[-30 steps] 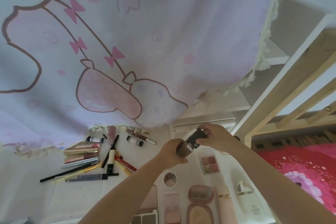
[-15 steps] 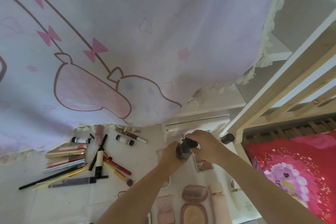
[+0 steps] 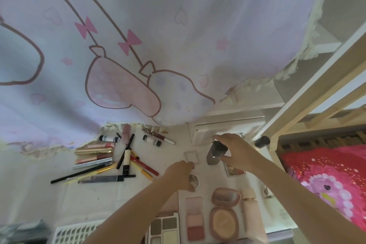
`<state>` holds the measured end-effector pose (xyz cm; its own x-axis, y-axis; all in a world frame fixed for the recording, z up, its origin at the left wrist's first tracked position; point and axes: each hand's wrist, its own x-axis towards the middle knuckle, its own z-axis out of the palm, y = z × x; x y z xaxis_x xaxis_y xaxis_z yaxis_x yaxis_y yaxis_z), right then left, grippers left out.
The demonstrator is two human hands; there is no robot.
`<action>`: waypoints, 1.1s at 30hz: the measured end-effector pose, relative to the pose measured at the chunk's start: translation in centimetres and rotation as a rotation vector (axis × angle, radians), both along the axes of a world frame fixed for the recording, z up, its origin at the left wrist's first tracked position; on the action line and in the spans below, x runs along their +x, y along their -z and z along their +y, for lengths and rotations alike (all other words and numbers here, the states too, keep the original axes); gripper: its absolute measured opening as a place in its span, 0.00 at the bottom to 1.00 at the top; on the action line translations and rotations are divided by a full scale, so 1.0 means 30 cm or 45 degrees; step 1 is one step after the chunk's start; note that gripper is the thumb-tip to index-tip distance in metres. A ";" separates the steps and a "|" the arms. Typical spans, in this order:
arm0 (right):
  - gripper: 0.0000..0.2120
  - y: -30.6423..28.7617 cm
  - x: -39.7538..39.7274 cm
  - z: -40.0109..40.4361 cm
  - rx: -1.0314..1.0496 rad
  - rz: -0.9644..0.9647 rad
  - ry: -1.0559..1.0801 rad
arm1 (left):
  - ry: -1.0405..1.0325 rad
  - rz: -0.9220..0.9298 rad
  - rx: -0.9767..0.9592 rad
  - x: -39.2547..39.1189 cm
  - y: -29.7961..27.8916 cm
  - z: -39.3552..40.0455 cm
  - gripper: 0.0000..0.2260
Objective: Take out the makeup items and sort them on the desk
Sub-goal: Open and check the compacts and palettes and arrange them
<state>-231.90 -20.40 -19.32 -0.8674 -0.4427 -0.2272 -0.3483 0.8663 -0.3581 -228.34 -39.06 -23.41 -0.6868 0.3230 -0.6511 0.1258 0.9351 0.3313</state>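
Observation:
My right hand (image 3: pixel 236 153) grips a dark brown-grey makeup bottle (image 3: pixel 215 154) from above and holds it tilted over the white desk (image 3: pixel 89 200). My left hand (image 3: pixel 178 174) is off the bottle, lower and to the left, its fingers curved and apart over a small round compact (image 3: pixel 194 180). A clear square lid (image 3: pixel 191 156) lies just beyond its fingertips. Pencils, tubes and lip products (image 3: pixel 126 161) lie grouped at the left. Palettes (image 3: pixel 195 218), an open powder compact (image 3: pixel 223 222) and a pink tube (image 3: pixel 250 210) lie in a row near me.
A pink cartoon curtain (image 3: pixel 158 45) hangs over the back of the desk. A white box (image 3: pixel 215 130) and a black cap (image 3: pixel 261 141) sit behind the bottle. A wooden bed frame (image 3: pixel 309 93) and red blanket (image 3: pixel 326 180) are on the right. A white slatted basket (image 3: pixel 75 232) is at the front left.
Both hands were on the bottle before. My left hand has let go and dropped toward the round compact, while my right hand keeps the bottle.

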 end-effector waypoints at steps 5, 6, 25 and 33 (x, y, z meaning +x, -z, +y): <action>0.24 0.000 0.045 0.022 -0.013 0.347 0.032 | 0.123 0.030 -0.165 0.016 0.004 0.029 0.26; 0.24 -0.004 0.053 0.025 -0.011 0.414 0.051 | 0.137 0.060 -0.181 0.017 0.003 0.034 0.24; 0.09 -0.209 0.171 -0.127 -0.954 -0.054 0.442 | -0.607 0.627 1.032 0.072 -0.326 -0.061 0.26; 0.12 -0.347 0.165 -0.190 -1.253 -0.659 0.906 | -0.412 1.005 0.986 0.087 -0.371 0.015 0.29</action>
